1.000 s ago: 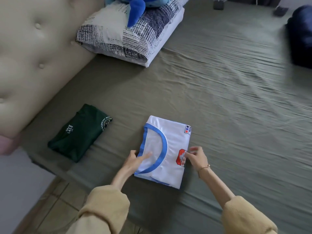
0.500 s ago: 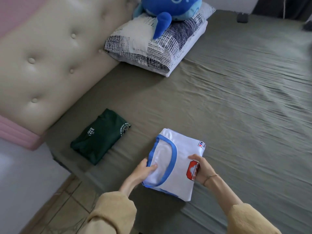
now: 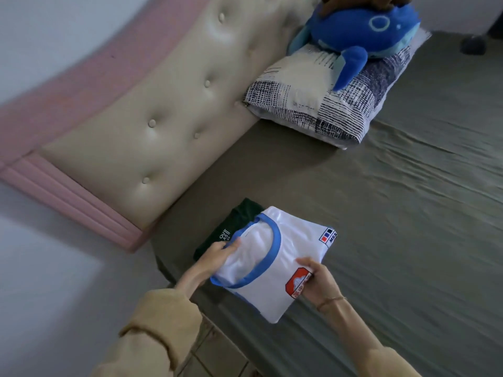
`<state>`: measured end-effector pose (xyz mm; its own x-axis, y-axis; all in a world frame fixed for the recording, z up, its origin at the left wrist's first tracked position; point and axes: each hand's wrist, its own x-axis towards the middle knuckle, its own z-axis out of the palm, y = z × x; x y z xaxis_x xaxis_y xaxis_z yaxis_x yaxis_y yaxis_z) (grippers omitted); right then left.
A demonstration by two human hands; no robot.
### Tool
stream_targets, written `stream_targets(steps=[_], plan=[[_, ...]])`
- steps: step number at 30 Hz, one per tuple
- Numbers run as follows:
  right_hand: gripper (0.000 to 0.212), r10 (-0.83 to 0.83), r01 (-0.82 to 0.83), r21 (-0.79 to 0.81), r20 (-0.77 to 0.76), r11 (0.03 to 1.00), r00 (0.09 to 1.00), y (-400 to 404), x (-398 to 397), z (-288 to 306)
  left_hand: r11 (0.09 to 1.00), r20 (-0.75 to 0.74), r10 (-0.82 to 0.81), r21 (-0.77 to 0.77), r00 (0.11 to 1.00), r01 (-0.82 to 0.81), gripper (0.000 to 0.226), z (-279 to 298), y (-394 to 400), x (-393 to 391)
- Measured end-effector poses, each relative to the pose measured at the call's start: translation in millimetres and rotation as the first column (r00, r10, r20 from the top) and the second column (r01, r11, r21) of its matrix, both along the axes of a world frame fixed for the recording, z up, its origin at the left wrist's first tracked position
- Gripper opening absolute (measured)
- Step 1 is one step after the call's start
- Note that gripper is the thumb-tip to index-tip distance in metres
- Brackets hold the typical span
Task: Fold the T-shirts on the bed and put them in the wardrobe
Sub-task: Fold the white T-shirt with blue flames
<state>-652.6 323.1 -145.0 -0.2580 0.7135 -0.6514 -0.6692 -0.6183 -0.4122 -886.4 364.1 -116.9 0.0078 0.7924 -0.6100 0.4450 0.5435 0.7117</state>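
Head view — looks down, close, over the bed (image 3: 408, 240).

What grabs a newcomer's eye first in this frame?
The folded white T-shirt with blue collar trim, gripped at its sides by the left hand and right hand near the bed's front edge, partly covering the folded dark green T-shirt. Then the blue plush whale on the patterned pillow by the headboard.

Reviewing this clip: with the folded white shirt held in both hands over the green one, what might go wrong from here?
1. The hands, left and right, grip only opposite edges of the white T-shirt, so its unsupported middle may sag and the fold could open.
2. It overlaps the green T-shirt in this view; if set down crooked, the stack may be uneven to carry.
3. Both shirts sit close to the bed's corner, so one could slip off.
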Motion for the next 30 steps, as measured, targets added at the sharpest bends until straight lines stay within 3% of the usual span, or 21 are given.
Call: stream_targets(steps=[8, 15, 20, 26, 28, 30], plan=[[0.043, -0.034, 0.034, -0.018, -0.016, 0.999, 0.999, 51, -67, -13, 0.99, -0.045, 0.042, 0.134, 0.998, -0.036, 0.025, -18, 52, -65], [0.015, 0.03, 0.01, -0.188, 0.208, 0.982, 0.978, 63, -85, -29, 0.994, -0.252, 0.035, 0.108, 0.967, -0.008, 0.028, -63, 56, -71], [0.02, -0.017, 0.052, -0.126, 0.27, 0.991, 0.963, 72, -84, -31, 0.985, -0.345, 0.005, 0.164, 0.939, 0.054, 0.03, -64, 67, -74], [0.02, 0.083, 0.01, -0.124, 0.719, 0.992, 0.69, 78, -85, -32, 0.987, -0.451, -0.15, -0.018, 0.88, 0.159, 0.021, -71, 74, -69], [0.024, 0.126, -0.019, -0.144, 0.787, 0.989, 0.603, 80, -85, -30, 0.991, -0.463, -0.127, -0.019, 0.877, 0.134, 0.023, -70, 74, -66], [0.032, 0.146, -0.018, -0.172, 0.773, 0.985, 0.617, 81, -80, -29, 0.993, -0.516, -0.097, 0.003, 0.851, 0.115, 0.025, -67, 75, -61]])
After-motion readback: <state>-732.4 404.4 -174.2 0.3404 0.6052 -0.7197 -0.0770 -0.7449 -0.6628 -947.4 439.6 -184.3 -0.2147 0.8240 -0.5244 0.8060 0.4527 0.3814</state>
